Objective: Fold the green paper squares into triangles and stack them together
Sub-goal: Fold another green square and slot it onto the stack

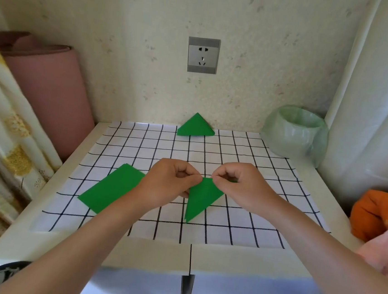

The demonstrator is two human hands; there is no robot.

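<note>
- While the green triangle [201,198] is at frame centre, the left hand [168,184] pinches its upper tip, fingers curled.
- The right hand [239,186] pinches the same tip.

Mat [211,153]: spread across the surface [225,259], up to the back wall.
Triangle stack [196,127]: back centre of the mat, below the wall socket [203,55].
Square pile [110,189]: front left on the mat.
Folded sheet [201,199]: middle, right of the pile, between left hand [168,182] and right hand [241,184].
Bin [294,132]: back right corner, beside the mat.
</note>
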